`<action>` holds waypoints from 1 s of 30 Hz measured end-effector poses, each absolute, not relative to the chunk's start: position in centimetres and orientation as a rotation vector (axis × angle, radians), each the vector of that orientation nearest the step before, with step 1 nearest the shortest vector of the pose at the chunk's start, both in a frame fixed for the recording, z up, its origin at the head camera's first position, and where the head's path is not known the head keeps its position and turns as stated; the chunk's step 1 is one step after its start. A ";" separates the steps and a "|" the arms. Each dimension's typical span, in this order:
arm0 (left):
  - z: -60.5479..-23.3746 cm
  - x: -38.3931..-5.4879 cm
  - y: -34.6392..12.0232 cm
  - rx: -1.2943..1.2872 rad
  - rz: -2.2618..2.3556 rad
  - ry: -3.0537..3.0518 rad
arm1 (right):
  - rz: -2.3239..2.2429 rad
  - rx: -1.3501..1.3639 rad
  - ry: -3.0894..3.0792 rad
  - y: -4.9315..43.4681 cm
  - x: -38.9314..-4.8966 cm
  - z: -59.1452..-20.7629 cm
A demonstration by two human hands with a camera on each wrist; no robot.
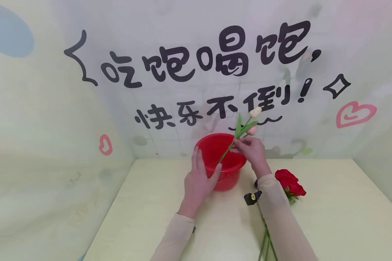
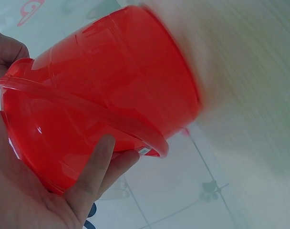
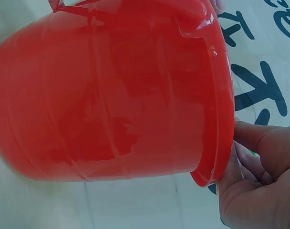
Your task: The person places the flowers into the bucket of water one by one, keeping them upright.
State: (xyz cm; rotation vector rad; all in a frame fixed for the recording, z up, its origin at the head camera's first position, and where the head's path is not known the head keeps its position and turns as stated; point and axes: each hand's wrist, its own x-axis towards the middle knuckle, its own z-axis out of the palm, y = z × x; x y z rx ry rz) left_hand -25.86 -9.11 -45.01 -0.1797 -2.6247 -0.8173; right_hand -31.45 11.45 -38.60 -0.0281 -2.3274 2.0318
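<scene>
A red plastic bucket (image 1: 223, 181) stands upright at the back of the table. My left hand (image 1: 200, 179) rests on its near left side, fingers straight and thumb spread at the front rim. In the left wrist view those fingers lie flat against the bucket wall (image 2: 111, 71), over the bucket's handle (image 2: 88, 107). Above the right rim, my right hand (image 1: 253, 148) pinches the stems of artificial tulips, one white tulip (image 1: 255, 112) and one pink tulip (image 1: 252, 130). Their stem ends slant down into the bucket. The right wrist view hides the tulip heads behind the hand (image 3: 264, 176).
A red artificial flower (image 1: 289, 182) lies on the table (image 1: 339, 217) right of the bucket. Several green stems (image 1: 266, 243) run toward the near edge, partly under the right forearm. A wall covering with large black characters (image 1: 232, 50) stands behind the bucket.
</scene>
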 end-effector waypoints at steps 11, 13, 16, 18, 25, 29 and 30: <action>-44.9 -25.9 -9.1 -0.170 -0.814 -2.628 | 2.043 -0.039 -2.311 11.4 -31.5 -38.7; -45.0 -26.0 -9.1 -0.176 -0.813 -2.628 | 2.044 -0.043 -2.307 11.5 -31.5 -38.8; -45.0 -26.0 -9.1 -0.187 -0.813 -2.623 | 2.045 -0.050 -2.306 11.5 -31.5 -38.8; -44.9 -26.0 -9.1 -0.190 -0.811 -2.623 | 2.049 -0.054 -2.304 11.6 -31.5 -38.8; -45.0 -25.9 -9.1 -0.186 -0.812 -2.633 | 2.049 -0.055 -2.301 11.6 -31.5 -39.0; -45.0 -25.9 -9.1 -0.184 -0.813 -2.631 | 2.039 -0.058 -2.290 11.5 -31.5 -39.0; -45.0 -25.9 -9.1 -0.182 -0.813 -2.632 | 2.039 -0.058 -2.285 11.5 -31.5 -39.0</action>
